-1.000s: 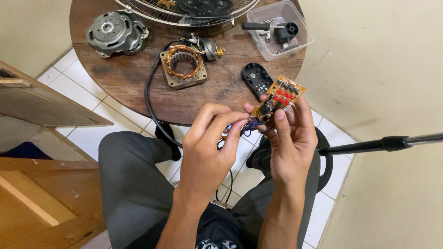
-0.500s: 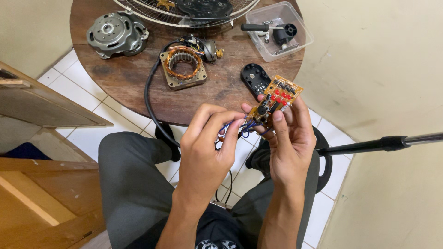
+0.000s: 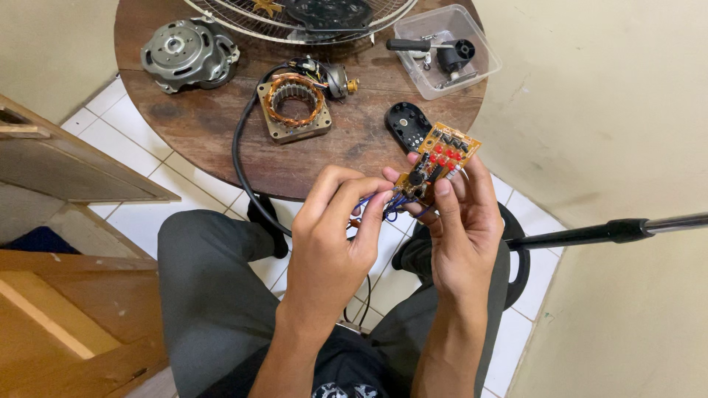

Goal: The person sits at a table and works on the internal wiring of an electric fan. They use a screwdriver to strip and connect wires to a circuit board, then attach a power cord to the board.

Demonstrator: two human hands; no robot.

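Note:
My right hand (image 3: 461, 228) holds a small orange circuit board (image 3: 439, 158) with red components, tilted above my lap near the round wooden table's (image 3: 214, 140) front edge. Blue wires (image 3: 391, 204) hang from the board's lower end. My left hand (image 3: 332, 236) pinches those wires with thumb and fingertips, right beside the board. A black oval plastic cover (image 3: 407, 124) lies on the table just behind the board.
On the table lie a copper-wound motor stator (image 3: 293, 109) with a black cable (image 3: 240, 158), a grey metal motor housing (image 3: 188, 53), a wire fan grille (image 3: 295, 18) and a clear plastic tray (image 3: 450, 51) of small parts. A black pole (image 3: 590, 234) crosses at right. Wooden furniture (image 3: 66, 309) stands at left.
Both hands stay at the board; my left fingers have shifted slightly along the blue wires. Nothing else has moved.

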